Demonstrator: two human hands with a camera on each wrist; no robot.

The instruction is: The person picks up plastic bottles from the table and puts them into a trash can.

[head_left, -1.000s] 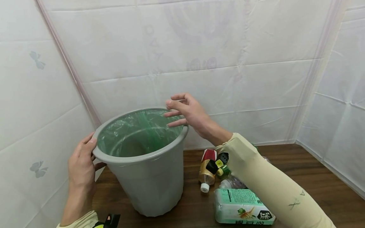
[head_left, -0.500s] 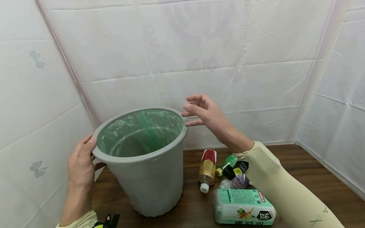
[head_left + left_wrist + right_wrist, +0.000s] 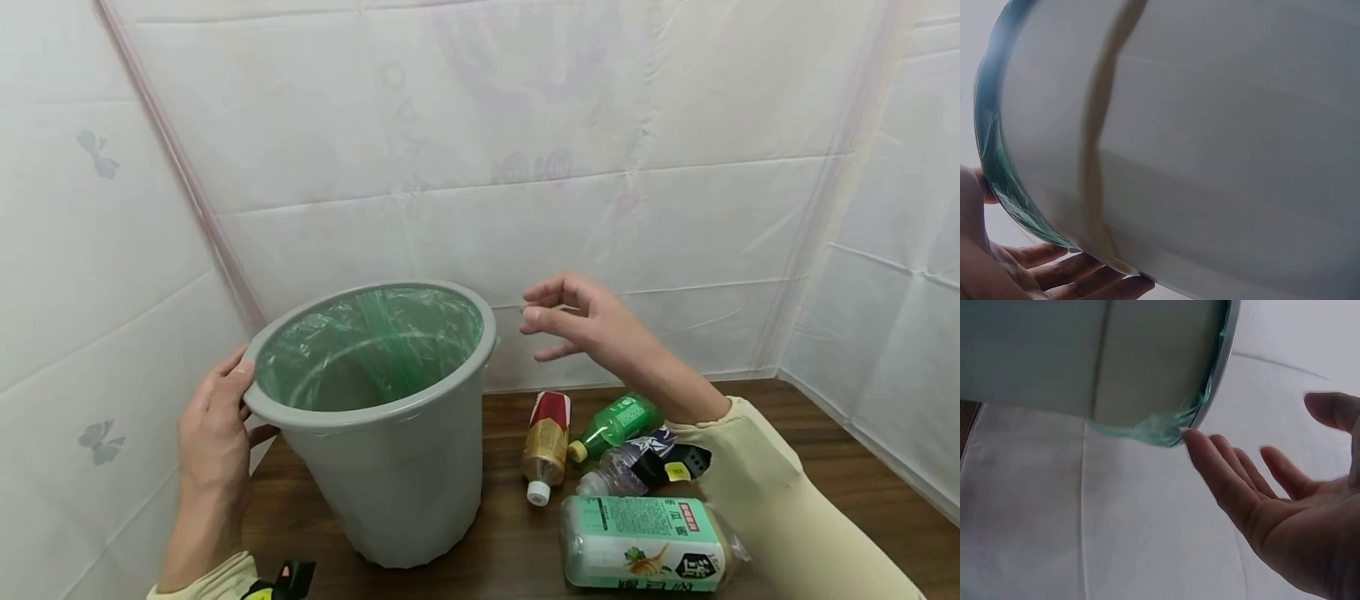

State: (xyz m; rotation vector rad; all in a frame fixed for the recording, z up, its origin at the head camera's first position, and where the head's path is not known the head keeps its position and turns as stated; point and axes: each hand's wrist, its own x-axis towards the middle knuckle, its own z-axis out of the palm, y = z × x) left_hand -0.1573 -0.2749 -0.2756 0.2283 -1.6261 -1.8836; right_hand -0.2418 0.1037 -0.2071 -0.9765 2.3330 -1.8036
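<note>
A grey trash can (image 3: 390, 483) stands on the table, lined with a green plastic bag (image 3: 375, 333) whose edge shows under the rim in both wrist views. My left hand (image 3: 217, 421) holds the can at the left of its rim, thumb on top and the other fingers below against the outer wall. To the right of the can, my right hand (image 3: 581, 321) hangs in the air with loosely bent fingers and nothing in them. Below it lie a bottle with a red and gold label (image 3: 547, 446) and a green bottle (image 3: 618, 425).
A clear bottle with a purple label (image 3: 626, 467) lies beside the green one, partly behind the wrist strap (image 3: 675, 468). In front is a large bottle with a mint-green and white label (image 3: 645, 542). White sheeting (image 3: 525, 125) encloses the wooden table (image 3: 810, 450).
My right hand has moved right and slightly down, away from the can's rim, uncovering more of the green and clear bottles. My left hand stays on the rim.
</note>
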